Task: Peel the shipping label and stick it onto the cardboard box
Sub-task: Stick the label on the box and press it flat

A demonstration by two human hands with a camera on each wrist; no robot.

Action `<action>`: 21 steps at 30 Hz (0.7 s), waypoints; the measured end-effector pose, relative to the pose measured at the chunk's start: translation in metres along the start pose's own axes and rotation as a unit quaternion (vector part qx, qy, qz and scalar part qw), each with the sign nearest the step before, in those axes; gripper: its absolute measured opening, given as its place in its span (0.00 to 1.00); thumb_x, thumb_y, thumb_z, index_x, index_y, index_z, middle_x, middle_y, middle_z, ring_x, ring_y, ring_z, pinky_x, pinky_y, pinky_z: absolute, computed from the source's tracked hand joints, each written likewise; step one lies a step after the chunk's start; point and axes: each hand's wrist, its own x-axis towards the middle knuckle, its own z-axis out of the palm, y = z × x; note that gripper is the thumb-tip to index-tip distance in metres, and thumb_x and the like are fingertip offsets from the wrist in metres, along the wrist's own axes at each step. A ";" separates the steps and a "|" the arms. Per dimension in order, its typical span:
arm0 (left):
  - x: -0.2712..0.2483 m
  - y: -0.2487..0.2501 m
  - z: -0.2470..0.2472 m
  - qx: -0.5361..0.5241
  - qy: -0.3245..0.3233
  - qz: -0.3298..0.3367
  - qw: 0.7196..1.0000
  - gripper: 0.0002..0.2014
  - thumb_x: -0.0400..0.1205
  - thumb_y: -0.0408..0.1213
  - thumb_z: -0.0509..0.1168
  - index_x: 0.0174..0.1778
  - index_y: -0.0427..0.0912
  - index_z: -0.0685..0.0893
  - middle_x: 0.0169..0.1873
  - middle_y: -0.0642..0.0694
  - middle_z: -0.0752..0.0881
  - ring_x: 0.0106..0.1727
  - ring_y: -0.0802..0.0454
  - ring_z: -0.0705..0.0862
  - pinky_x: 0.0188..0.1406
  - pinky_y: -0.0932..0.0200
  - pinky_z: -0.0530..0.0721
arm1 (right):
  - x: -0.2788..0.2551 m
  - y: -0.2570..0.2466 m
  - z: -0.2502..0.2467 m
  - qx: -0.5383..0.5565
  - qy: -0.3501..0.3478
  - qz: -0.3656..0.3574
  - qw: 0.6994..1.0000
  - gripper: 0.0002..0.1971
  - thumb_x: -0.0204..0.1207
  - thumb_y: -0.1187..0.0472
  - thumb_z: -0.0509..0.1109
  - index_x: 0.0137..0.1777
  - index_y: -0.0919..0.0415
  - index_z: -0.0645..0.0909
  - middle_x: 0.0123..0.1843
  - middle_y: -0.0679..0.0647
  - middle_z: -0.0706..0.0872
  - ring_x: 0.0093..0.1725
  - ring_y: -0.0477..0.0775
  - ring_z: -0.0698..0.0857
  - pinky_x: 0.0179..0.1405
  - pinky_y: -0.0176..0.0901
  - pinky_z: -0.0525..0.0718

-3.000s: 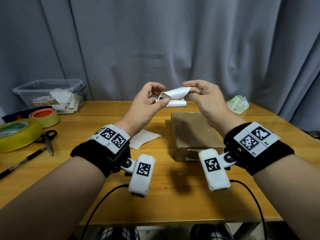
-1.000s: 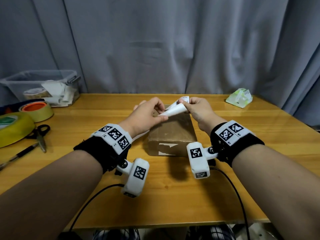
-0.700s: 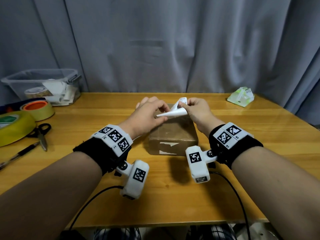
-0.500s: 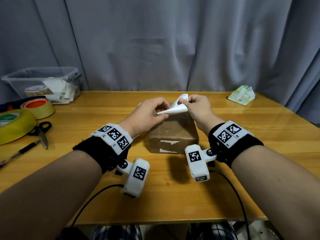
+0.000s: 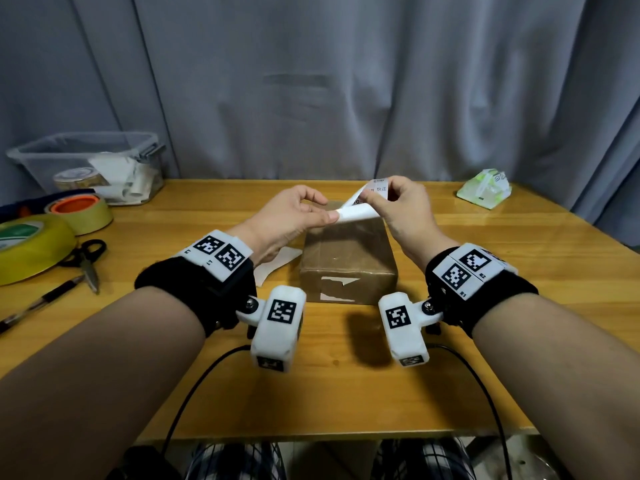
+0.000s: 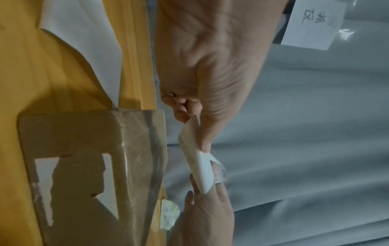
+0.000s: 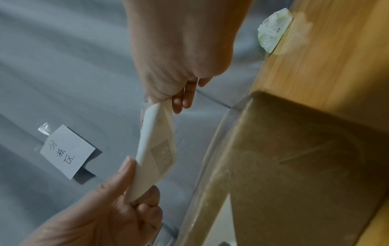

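A brown cardboard box (image 5: 346,258) sealed with clear tape stands mid-table, with torn white label remnants on its near face. Just above its far end both hands hold a curled white shipping label (image 5: 356,212). My left hand (image 5: 327,211) pinches its left end between thumb and forefinger. At the other end my right hand (image 5: 375,195) pinches a printed corner that curls upward. In the left wrist view the label (image 6: 200,166) is a bent strip with a thin printed layer lifting off near the right hand's fingers (image 6: 190,196). The right wrist view has the label (image 7: 157,146) beside the box (image 7: 294,166).
A loose white paper sheet (image 5: 273,266) lies left of the box. Tape rolls (image 5: 81,211), scissors (image 5: 86,259), a pen (image 5: 41,301) and a clear plastic bin (image 5: 90,164) fill the left side. A green packet (image 5: 485,188) sits far right. A grey curtain hangs behind.
Both hands have come down with the label from mid-air to just above the box's far end. Over the last second the right hand's corner has curled up further.
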 end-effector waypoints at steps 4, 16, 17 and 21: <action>-0.005 0.004 0.003 0.028 -0.006 0.027 0.999 0.12 0.73 0.30 0.72 0.46 0.46 0.78 0.34 0.48 0.87 0.39 0.54 0.85 0.47 0.61 0.81 | -0.001 0.000 0.000 0.030 -0.002 0.024 0.999 0.10 0.73 0.60 0.73 0.50 0.67 0.85 0.43 0.57 0.88 0.41 0.52 0.86 0.43 0.48 0.85; -0.011 0.002 0.009 0.443 -0.016 0.226 0.867 0.11 0.78 0.42 0.66 0.56 0.51 0.82 0.42 0.58 0.78 0.49 0.56 0.72 0.55 0.58 0.64 | 0.009 0.006 -0.006 0.205 -0.037 0.102 0.973 0.06 0.74 0.71 0.69 0.49 0.64 0.81 0.37 0.51 0.89 0.35 0.47 0.87 0.35 0.39 0.85; -0.010 0.002 0.009 0.467 -0.008 0.227 0.855 0.10 0.79 0.43 0.66 0.55 0.51 0.84 0.45 0.56 0.78 0.53 0.54 0.71 0.56 0.58 0.63 | 0.011 0.006 -0.007 0.209 -0.049 0.114 0.970 0.08 0.74 0.73 0.69 0.51 0.63 0.80 0.40 0.54 0.87 0.37 0.50 0.87 0.37 0.42 0.86; -0.008 -0.001 0.008 0.517 -0.003 0.258 0.816 0.08 0.78 0.46 0.66 0.50 0.50 0.85 0.54 0.52 0.82 0.61 0.50 0.72 0.59 0.55 0.61 | 0.016 0.005 -0.004 0.150 -0.078 0.129 0.977 0.15 0.71 0.77 0.68 0.55 0.63 0.77 0.41 0.56 0.84 0.37 0.52 0.85 0.29 0.34 0.86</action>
